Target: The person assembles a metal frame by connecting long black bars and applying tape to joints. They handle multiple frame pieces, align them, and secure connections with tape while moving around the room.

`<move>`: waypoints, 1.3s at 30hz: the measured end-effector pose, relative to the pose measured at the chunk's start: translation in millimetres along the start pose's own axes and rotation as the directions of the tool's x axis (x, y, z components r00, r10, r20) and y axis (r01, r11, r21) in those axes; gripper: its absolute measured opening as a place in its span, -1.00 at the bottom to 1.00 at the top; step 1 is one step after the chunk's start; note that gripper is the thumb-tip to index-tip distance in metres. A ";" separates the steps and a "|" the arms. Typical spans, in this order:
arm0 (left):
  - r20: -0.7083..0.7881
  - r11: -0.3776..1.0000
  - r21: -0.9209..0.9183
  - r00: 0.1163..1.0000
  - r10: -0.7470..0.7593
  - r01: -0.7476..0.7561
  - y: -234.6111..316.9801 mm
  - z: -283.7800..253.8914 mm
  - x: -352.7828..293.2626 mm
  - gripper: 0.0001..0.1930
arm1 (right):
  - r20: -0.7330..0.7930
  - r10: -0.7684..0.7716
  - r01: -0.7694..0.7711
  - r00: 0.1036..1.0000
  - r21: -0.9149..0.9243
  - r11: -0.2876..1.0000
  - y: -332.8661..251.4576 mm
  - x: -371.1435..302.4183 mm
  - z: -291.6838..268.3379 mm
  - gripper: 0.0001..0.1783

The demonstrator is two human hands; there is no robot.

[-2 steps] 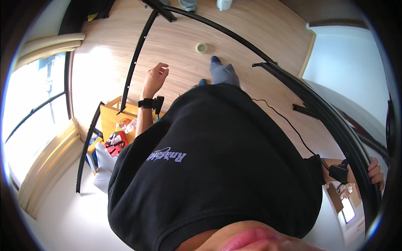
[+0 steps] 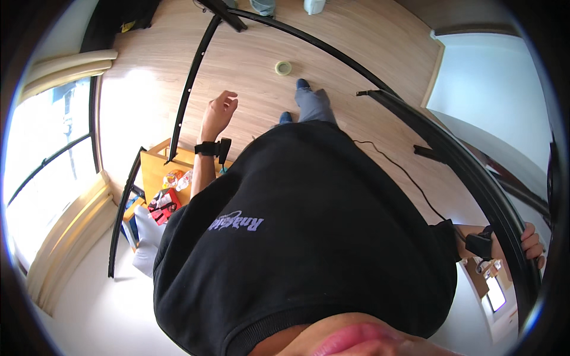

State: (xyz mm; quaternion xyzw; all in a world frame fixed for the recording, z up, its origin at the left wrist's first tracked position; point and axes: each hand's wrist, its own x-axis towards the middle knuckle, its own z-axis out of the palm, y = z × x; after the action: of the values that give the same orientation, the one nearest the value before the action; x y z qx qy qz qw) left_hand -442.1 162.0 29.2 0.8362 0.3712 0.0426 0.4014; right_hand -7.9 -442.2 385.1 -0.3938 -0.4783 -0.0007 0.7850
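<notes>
My right hand (image 2: 532, 244) is wrapped round a thick black metal bar (image 2: 457, 145) that curves down the right side of the view. Part of that palm is hidden behind the bar. Over on the left, my left hand (image 2: 219, 113) hangs in the air above the wood floor with loosely bent fingers and nothing visible in it. Nearest to it is an upright black post (image 2: 189, 89) with a row of small holes, which it does not touch. A long black rail (image 2: 314, 44) joins the post's top to the right side.
A roll of tape (image 2: 283, 68) lies on the floor beyond my feet. At left stands a wooden table (image 2: 155, 169) with a red package (image 2: 164, 204) on it, near a window (image 2: 50, 142). A black cable (image 2: 409, 175) runs towards my right wrist. A short black bar (image 2: 428, 154) juts out at right.
</notes>
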 end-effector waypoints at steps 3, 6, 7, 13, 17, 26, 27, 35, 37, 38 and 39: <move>0.044 0.999 0.048 0.999 -0.002 0.000 -20.3 0.4 -35.2 -0.77 | 0.122 -0.017 0.031 0.992 -0.113 0.993 -37.3 -31.0 14.6 -0.41; 0.036 0.999 0.004 0.998 0.047 -0.047 -32.1 1.7 -56.0 -0.77 | -0.049 -0.026 0.021 0.998 -0.093 0.995 -69.7 -66.3 17.2 -0.30; 0.050 0.998 -0.027 0.997 0.063 -0.062 -33.6 4.3 -59.3 -0.78 | -0.050 -0.046 0.036 0.998 -0.181 0.983 -79.5 -79.1 14.7 -0.27; 0.109 0.979 0.073 0.977 0.182 -0.190 -23.1 14.6 -59.4 -0.78 | -0.047 -0.047 0.038 0.998 -0.181 0.983 -151.1 -172.7 35.9 -0.24; 0.247 0.958 0.073 0.936 0.251 -0.276 1.0 14.0 -68.9 -0.76 | -0.095 -0.023 0.005 0.995 -0.185 0.983 -209.7 -209.4 95.9 -0.52; 0.456 0.903 0.055 0.816 0.356 -0.425 108.2 16.0 -119.9 -0.74 | -0.178 -0.068 -0.002 0.982 -0.363 0.932 -370.7 -231.0 182.5 -0.55; 0.477 0.894 0.045 0.796 0.373 -0.446 126.1 17.6 -131.3 -0.74 | -0.168 -0.105 0.034 0.980 -0.380 0.924 -392.6 -235.8 181.9 -0.51; 0.635 0.850 0.058 0.677 0.373 -0.524 266.4 34.9 -214.0 -0.73 | -0.249 -0.127 -0.106 0.960 -0.746 0.657 -584.9 -257.5 230.1 -0.51; 0.689 0.801 0.095 0.620 0.376 -0.591 314.4 69.1 -229.5 -0.72 | -0.362 -0.256 -0.075 0.896 -0.692 0.718 -630.8 -266.6 212.4 -0.60; 0.718 0.788 0.106 0.595 0.361 -0.607 336.0 93.7 -235.7 -0.72 | -0.409 -0.335 -0.020 0.849 -0.658 0.753 -640.9 -277.2 193.4 -0.61; 0.728 0.781 0.074 0.569 0.383 -0.620 362.0 122.3 -237.2 -0.72 | -0.412 -0.311 -0.063 0.857 -0.682 0.729 -650.8 -288.0 174.6 -0.60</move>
State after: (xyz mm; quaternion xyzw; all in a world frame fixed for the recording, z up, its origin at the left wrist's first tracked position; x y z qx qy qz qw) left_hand -355.5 -217.3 254.9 0.9158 -0.0570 -0.2125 0.3361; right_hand -541.0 -891.3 611.2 -0.6022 -0.2512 -0.3300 0.6822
